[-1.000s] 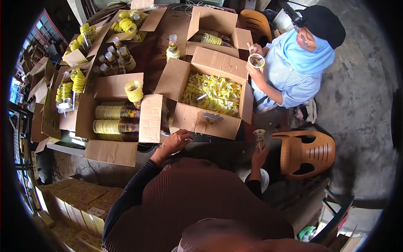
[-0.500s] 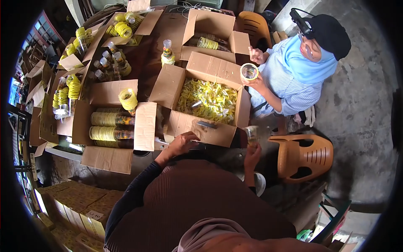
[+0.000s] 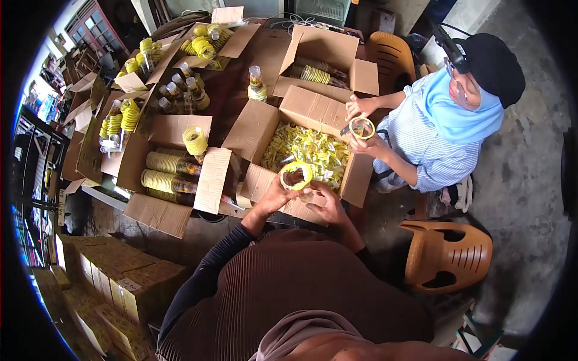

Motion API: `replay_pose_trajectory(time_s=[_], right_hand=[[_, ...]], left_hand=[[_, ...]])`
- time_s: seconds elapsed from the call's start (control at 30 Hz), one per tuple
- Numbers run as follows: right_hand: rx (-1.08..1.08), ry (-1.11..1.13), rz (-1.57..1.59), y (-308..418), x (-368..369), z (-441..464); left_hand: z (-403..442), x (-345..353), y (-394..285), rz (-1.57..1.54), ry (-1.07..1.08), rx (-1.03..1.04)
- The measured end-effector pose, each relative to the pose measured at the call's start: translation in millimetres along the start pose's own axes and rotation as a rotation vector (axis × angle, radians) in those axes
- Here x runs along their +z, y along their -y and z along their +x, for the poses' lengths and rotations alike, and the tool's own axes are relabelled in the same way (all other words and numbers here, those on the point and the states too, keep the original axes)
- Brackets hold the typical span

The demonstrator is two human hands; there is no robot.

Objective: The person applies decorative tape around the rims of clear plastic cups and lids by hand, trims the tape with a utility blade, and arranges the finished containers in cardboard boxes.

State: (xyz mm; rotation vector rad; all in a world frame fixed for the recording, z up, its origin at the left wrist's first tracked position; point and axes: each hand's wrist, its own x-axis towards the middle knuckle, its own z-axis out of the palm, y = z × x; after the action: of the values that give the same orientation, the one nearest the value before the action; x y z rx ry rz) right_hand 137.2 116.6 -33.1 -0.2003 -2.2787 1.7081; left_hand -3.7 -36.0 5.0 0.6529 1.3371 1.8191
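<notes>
In front of me, over the near edge of the open carton, is a clear plastic cup (image 3: pixel 297 175) with a yellow rim, its mouth turned up toward the camera. My left hand (image 3: pixel 272 197) is closed on its left side near the rim. My right hand (image 3: pixel 330 208) has its fingers curled at the lower right of the cup, where a clear part shows between the hands. Under and behind them, the carton (image 3: pixel 242 133) is filled with small yellow-and-clear wrapper pieces (image 3: pixel 316 144). My hands partly cover its near flap.
A co-worker (image 3: pixel 445 132) at the right holds another yellow-rimmed cup (image 3: pixel 362 127). Stacked cups (image 3: pixel 165 180) lie in a carton at left, a short stack (image 3: pixel 194 141) standing on it. Bottle-like stacks (image 3: pixel 256 84) stand farther back. An orange plastic chair (image 3: pixel 448 256) is at right.
My right hand has brought the cup left and up from beside the carton. My left hand has moved right and taken hold of it. The co-worker's hands have come together at their cup.
</notes>
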Motion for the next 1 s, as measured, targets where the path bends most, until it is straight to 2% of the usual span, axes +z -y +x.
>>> replay_pose_trajectory(time_s=[0.03,0.1,0.13,0.17,0.23,0.27,0.3,0.37,0.43,0.63,0.7,0.87,1.0], right_hand=[[-0.097,0.003,-0.075,-0.6,-5.6,3.4],[-0.065,-0.036,-0.023,-3.8,-17.0,8.2],[-0.047,-0.081,-0.045,-2.1,-24.1,8.8],[-0.028,-0.127,-0.067,0.0,-30.1,9.2],[-0.047,-0.157,-0.077,24.7,-34.7,14.7],[-0.123,-0.142,-0.193,30.5,-35.8,18.2],[-0.2,-0.126,-0.304,37.5,-34.7,22.2],[-0.235,-0.09,-0.323,48.9,-29.8,31.9],[-0.304,-0.016,-0.577,47.9,-24.4,41.4],[-0.313,0.075,-0.557,44.6,-22.1,53.2],[-0.336,0.076,-0.535,44.5,-23.6,56.6],[-0.392,0.156,-0.641,43.6,-30.5,64.7],[-0.414,0.258,-0.662,31.9,-35.6,70.2]], left_hand=[[0.2,-0.5,1.0,0.006,-0.008,0.008],[0.3,-0.7,-3.5,0.357,-0.011,0.209],[-2.7,3.2,-13.1,0.424,-0.021,0.105],[-3.0,6.0,-10.5,0.423,-0.029,0.107],[-1.8,9.7,-2.7,0.676,0.004,0.242],[-2.0,12.3,1.7,0.687,0.036,0.275],[-3.1,18.2,0.9,0.869,0.014,0.291],[-3.5,17.6,25.6,0.987,-0.027,0.234],[-2.0,20.1,19.6,1.026,0.033,0.249],[-3.5,19.3,8.9,1.0,0.022,0.197],[0.3,15.8,4.9,0.904,0.065,0.182],[7.8,16.5,-5.8,0.854,0.187,-0.019],[11.9,10.9,-2.9,0.896,0.246,-0.037]])
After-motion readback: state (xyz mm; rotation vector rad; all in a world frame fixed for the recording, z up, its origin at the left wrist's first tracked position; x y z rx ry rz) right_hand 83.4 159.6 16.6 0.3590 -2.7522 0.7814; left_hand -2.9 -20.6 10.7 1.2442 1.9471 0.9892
